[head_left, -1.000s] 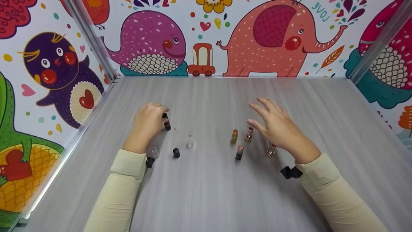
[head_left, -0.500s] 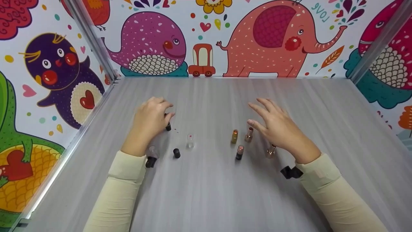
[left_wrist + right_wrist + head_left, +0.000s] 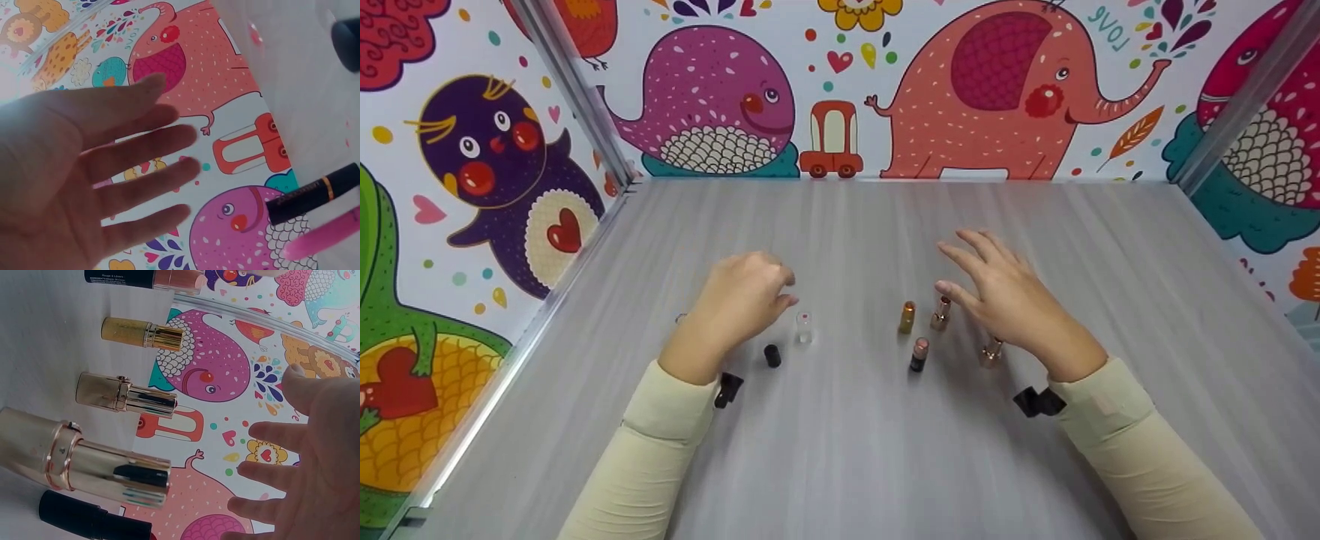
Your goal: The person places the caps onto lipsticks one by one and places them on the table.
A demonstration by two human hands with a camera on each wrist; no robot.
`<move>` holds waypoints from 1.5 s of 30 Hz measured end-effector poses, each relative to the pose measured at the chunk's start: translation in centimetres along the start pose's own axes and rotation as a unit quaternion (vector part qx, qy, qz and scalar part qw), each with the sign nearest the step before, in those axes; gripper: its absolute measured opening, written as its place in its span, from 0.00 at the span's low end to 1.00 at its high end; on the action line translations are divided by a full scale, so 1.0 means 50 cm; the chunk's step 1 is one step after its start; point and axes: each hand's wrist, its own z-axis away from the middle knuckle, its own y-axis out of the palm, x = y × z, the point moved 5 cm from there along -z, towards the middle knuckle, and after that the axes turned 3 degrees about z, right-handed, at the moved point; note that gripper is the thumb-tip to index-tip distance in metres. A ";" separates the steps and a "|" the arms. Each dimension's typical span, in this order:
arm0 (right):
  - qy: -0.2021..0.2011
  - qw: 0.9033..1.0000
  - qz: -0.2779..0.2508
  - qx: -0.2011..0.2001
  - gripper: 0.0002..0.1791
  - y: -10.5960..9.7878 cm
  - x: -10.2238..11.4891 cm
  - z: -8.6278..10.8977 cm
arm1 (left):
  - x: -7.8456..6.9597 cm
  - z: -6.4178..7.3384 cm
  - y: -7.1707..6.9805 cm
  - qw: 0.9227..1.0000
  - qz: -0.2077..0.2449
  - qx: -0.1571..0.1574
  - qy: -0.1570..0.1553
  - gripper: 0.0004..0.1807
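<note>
My left hand (image 3: 735, 311) is above the table with nothing in its grasp, and in the left wrist view its fingers are spread apart. Beyond those fingertips a black lipstick tube with a gold band (image 3: 313, 194) stands beside a pink tube (image 3: 323, 233); the hand hides the black tube in the head view. Nearest the left hand are a clear, red-tipped tube (image 3: 804, 328) and a small black cap (image 3: 772, 355). My right hand (image 3: 1009, 307), fingers spread and holding nothing, hovers by a rose-gold lipstick (image 3: 940, 313) and a second rose-gold lipstick (image 3: 991, 352).
Left of the right hand stand a gold lipstick (image 3: 907, 318) and a black lipstick with a pink top (image 3: 918, 355). A dark lipstick (image 3: 93, 517) shows only in the right wrist view. Printed wall panels (image 3: 840, 67) enclose the grey table (image 3: 840, 465).
My left hand has let go of the black lipstick tube, lifted from it and shifted right, toward the clear tube. The right hand stays in place.
</note>
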 end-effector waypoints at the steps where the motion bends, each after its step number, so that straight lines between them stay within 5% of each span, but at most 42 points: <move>1: -0.002 1.000 0.000 -0.001 0.35 0.000 0.000 0.000 | -0.004 0.001 0.004 1.000 0.004 0.014 -0.002 0.11; 9: 0.000 1.000 -0.005 0.007 0.35 0.005 0.000 0.002 | -0.023 -0.006 0.051 0.998 -0.003 0.056 0.028 0.13; 19: -0.002 1.000 -0.001 0.014 0.36 0.007 0.000 0.001 | -0.013 -0.011 0.088 0.995 -0.023 0.098 0.012 0.10; 32: -0.002 1.000 -0.004 0.009 0.35 0.005 -0.002 -0.002 | -0.028 -0.016 0.098 0.999 -0.023 0.045 0.014 0.05; 45: -0.003 1.000 0.025 0.010 0.38 0.043 -0.001 -0.005 | -0.033 -0.020 0.104 0.998 -0.027 0.057 0.001 0.05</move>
